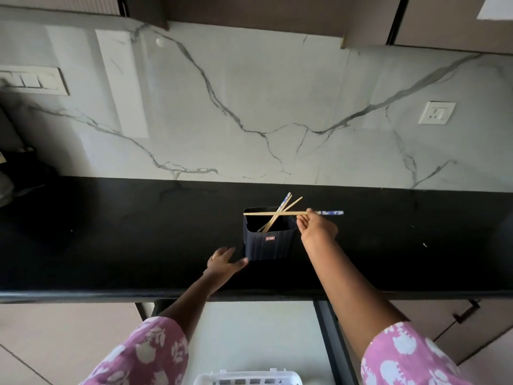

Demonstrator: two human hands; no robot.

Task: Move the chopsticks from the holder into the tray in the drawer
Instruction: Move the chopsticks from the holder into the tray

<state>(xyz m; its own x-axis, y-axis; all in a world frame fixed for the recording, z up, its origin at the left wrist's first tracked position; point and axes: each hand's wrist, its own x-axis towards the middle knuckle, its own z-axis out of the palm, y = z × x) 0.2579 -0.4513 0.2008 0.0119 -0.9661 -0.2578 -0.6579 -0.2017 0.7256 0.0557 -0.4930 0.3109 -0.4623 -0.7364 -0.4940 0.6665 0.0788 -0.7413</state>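
A dark ribbed holder stands on the black counter, with a few wooden chopsticks leaning out of its open top. My right hand pinches one chopstick that lies level across the holder's rim, its blue patterned end sticking out to the right. My left hand rests on the counter just left of the holder's base, fingers spread, holding nothing. A white slotted tray shows at the bottom edge, inside the open drawer below the counter.
A marble backsplash rises behind the counter with a socket at right and a switch panel at left. Dark objects sit at the counter's far left. A cabinet handle is at lower right.
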